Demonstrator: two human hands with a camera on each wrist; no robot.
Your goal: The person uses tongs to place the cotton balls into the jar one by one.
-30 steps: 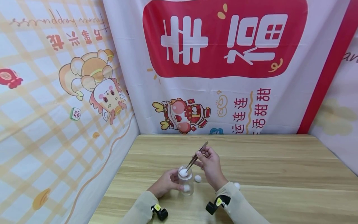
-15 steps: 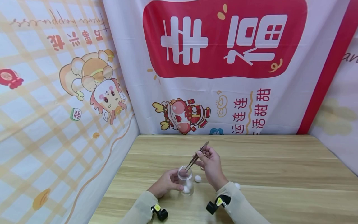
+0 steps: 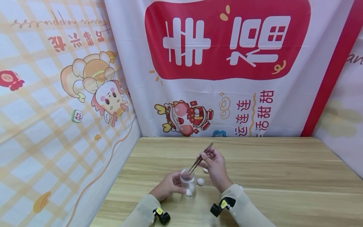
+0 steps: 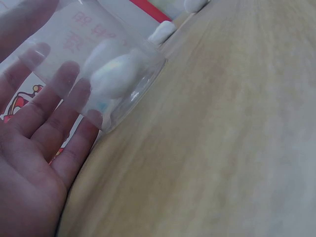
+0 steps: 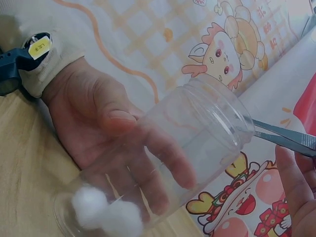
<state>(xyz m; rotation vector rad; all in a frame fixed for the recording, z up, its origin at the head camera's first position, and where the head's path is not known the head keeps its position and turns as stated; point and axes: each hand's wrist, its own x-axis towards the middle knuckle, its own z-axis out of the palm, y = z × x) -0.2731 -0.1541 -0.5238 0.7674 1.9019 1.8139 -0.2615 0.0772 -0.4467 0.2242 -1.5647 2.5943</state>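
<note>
Clear jar (image 3: 187,182) standing on the surface (image 3: 272,164), two white balls (image 5: 121,218) inside.
My left grip (image 3: 169,186) curls round the jar; my right grip (image 3: 216,170) pinches the tweezers (image 5: 296,143), tips parted at its mouth. One loose ball (image 3: 200,181) lies just beside the jar, another ball (image 3: 205,170) by my right grip, a third mostly hidden by my right sleeve (image 3: 244,203).

In the left part of the frame, the left hand (image 4: 27,160) holds a clear jar (image 4: 64,37), its fingertips against the wall. The jar is cut off by the top edge. Two white balls (image 4: 116,76) lie together inside, near its base, which meets the table (image 4: 212,128). Two more, the loose balls (image 4: 162,32), sit at the top of the frame, apart from each other. Printed cloth (image 4: 34,81) shows behind the fingers.
</note>
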